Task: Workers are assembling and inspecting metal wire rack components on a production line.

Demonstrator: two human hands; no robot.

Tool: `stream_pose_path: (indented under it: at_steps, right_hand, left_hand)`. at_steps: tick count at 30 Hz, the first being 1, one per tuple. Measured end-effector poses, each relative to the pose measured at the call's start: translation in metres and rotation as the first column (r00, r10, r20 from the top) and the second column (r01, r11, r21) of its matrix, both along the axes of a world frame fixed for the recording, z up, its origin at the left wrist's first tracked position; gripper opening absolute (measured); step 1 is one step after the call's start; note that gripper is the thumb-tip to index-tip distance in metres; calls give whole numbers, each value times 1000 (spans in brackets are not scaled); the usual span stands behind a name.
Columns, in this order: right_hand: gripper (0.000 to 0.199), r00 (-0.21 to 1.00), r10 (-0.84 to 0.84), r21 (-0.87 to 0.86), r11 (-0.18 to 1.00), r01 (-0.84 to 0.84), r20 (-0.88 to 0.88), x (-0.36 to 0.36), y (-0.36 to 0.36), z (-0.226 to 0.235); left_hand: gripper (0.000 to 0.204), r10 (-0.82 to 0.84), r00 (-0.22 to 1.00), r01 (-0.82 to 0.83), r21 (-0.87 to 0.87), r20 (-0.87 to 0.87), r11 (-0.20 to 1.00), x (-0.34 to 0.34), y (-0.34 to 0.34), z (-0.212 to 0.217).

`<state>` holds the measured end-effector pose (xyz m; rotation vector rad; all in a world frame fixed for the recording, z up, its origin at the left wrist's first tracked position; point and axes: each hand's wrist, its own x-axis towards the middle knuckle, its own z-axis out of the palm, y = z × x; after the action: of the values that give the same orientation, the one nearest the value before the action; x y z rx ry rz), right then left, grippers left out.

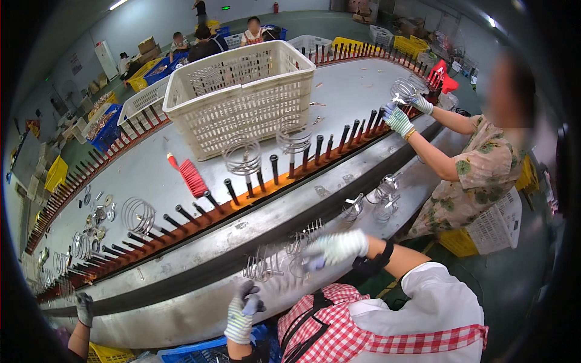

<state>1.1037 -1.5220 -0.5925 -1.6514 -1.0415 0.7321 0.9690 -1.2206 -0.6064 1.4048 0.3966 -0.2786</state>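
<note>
Seeing a shiny silvery wire coil (259, 270) on its side, long axis roughly left-right — near loosely spread left grip (241, 314). Can't tell about blurry right grip (339, 248).

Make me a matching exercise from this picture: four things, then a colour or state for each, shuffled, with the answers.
1. Brush
2. Large crate in front
3. Left hand
4. Wire coils by the hands

A. Off-white, with slotted walls
B. Silvery, with bare loops
C. Mostly red, lying down
D. Gloved, with stripes

Pairs: 1-C, 2-A, 3-D, 4-B
</note>
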Motion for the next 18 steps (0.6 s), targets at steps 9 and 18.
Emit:
stream_pose_path:
  at_steps: [9, 18]
  right_hand:
    - [33, 92, -995, 256, 77, 964, -46, 239, -221, -56]
    - [17, 461, -94, -452, 100, 886, 883, 271, -111, -53]
  left_hand:
    - [49, 280, 960, -280, 2, 19, 960, -47, 38, -26]
    - [38, 730, 663, -737, 31, -164, 676, -199, 79, -65]
